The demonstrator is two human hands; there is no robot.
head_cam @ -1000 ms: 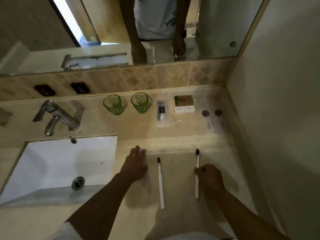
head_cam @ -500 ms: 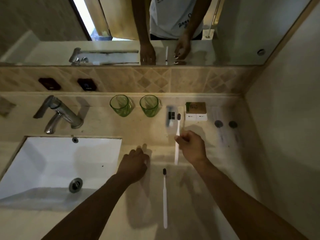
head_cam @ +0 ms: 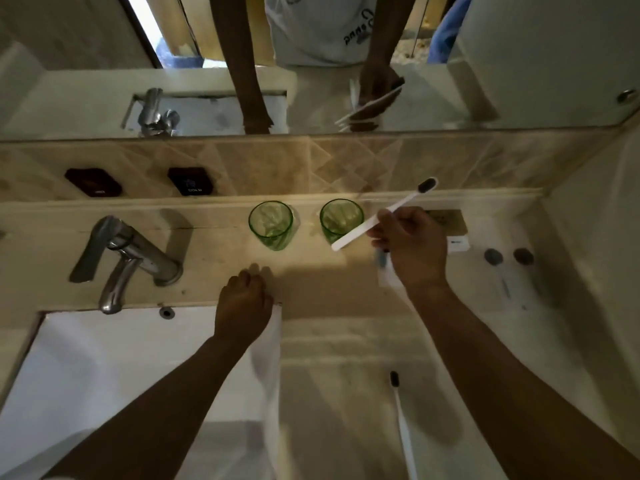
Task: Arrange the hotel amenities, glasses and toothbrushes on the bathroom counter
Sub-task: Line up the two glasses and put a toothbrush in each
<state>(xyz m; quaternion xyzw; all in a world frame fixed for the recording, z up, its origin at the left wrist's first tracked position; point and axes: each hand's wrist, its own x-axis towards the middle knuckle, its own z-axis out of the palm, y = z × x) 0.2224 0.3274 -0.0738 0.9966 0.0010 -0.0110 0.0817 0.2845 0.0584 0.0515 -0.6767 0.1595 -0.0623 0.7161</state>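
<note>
My right hand (head_cam: 410, 245) grips a white toothbrush (head_cam: 388, 211) with a dark head; it is tilted, its handle end over the right green glass (head_cam: 341, 220). A second green glass (head_cam: 271, 224) stands to its left; both are upright by the back ledge. Another white toothbrush (head_cam: 400, 420) lies flat on the counter (head_cam: 339, 341) near the front. My left hand (head_cam: 244, 304) rests fingers-down on the counter at the sink's corner, holding nothing. A wrapped packet (head_cam: 384, 268) is mostly hidden under my right hand.
A white sink (head_cam: 104, 375) fills the lower left, with a chrome tap (head_cam: 128, 251) behind it. Small boxes (head_cam: 453, 233) and two dark-capped packets (head_cam: 507, 258) sit at the back right. A mirror (head_cam: 485, 81) runs above the tiled backsplash; a wall closes the right side.
My right hand has lifted one toothbrush from the front of the counter and carried it back to the right glass, tilting it. My left hand has shifted toward the sink corner. The camera moved closer.
</note>
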